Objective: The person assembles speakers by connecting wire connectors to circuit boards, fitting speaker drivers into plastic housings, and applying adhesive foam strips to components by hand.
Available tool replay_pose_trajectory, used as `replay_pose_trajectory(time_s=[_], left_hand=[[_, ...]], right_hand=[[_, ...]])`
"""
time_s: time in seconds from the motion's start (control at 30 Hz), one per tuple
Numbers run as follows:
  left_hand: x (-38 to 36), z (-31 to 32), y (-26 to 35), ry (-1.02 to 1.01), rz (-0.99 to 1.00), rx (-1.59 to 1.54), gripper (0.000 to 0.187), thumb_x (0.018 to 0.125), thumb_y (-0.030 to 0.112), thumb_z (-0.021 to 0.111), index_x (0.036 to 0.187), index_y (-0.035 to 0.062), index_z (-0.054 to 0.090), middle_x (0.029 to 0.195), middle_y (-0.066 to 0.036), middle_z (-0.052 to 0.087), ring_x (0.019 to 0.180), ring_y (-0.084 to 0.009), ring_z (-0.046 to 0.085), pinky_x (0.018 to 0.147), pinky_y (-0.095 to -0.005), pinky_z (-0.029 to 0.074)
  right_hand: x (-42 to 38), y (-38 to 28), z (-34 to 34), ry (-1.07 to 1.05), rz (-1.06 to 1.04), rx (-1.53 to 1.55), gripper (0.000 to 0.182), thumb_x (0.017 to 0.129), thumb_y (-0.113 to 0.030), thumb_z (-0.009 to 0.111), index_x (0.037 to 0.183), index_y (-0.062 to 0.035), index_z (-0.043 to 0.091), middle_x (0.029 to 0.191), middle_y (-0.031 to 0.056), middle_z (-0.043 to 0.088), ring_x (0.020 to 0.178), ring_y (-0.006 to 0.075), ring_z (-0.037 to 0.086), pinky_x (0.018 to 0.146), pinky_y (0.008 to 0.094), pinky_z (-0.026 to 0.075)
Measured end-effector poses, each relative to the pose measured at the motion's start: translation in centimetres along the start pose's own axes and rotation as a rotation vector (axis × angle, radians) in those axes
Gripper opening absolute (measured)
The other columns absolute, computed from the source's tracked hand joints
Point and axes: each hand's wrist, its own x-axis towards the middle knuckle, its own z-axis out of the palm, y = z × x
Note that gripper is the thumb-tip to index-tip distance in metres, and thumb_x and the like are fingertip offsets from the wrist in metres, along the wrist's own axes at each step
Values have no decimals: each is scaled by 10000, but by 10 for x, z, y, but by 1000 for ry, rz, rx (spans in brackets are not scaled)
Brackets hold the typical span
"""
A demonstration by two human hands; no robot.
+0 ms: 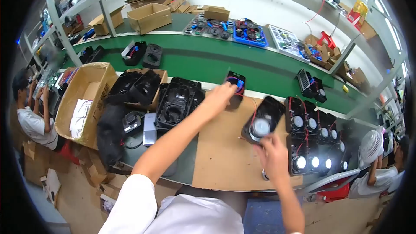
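My left hand (222,96) reaches forward, its fingers closed at a small black casing (234,100). Inside that casing, blue parts (239,85) and red wires show beside my fingertips. A red wire runs from there to a larger black speaker housing (271,110), which lies tilted on the cardboard sheet. A round silver speaker (261,127) sits at the near end of this housing. My right hand (274,153) is at its lower edge, fingers pinched together; what they hold is hidden. Below the palm a small round metallic thing (265,174) partly shows.
Black housings with round speakers (298,122) stand in rows at right. Black plastic shells (177,104) and a cardboard box (84,104) are at left. Behind runs a green conveyor belt (195,62) with a blue tray (250,33) beyond. A white fan (371,146) and other people flank me.
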Motion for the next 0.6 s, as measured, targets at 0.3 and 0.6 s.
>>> replay_pose_trajectory(time_s=[0.3, 0.6], left_hand=[[101, 44, -108, -248, -149, 258, 618, 662, 91, 875, 1215, 71, 599, 1156, -172, 641, 1036, -385, 667, 858, -479, 568], [84, -55, -92, -214, -180, 43, 736, 756, 199, 848, 1420, 104, 544, 1214, -161, 665, 1180, -373, 614, 983, -470, 515]], right_hand=[[161, 162, 96, -170, -79, 132, 263, 769, -155, 817, 935, 1, 684, 1053, 134, 625, 941, 384, 649, 799, 467, 527], [195, 179, 164, -68, 67, 47, 309, 801, -68, 776, 1076, -13, 645, 1104, 171, 631, 1018, 398, 629, 835, 465, 517]])
